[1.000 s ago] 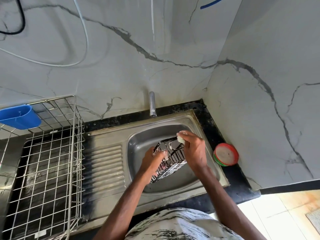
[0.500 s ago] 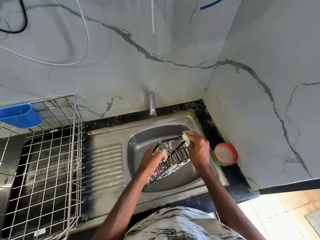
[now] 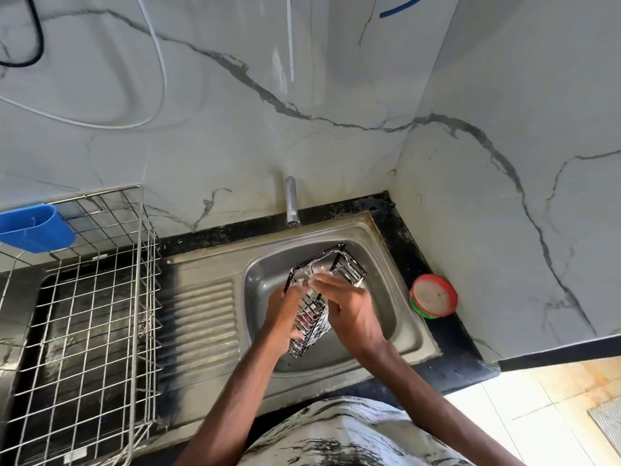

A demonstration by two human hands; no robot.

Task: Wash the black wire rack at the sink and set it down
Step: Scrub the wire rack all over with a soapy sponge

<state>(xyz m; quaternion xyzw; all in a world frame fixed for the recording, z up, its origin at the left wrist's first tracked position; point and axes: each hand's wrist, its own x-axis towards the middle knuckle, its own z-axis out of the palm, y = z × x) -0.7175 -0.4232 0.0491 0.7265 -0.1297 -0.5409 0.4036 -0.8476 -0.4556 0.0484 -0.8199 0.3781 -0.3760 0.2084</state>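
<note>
I see foamy black wire rack tilted over steel sink; left hand grips it, right hand presses flat fingers on wires.

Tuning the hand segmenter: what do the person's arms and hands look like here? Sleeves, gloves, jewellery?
Both arms are bare, with no sleeves in view. No gloves, and no watch or rings that I can see. The left hand and right hand carry bits of white foam. The shirt is white with black marbling.
</note>
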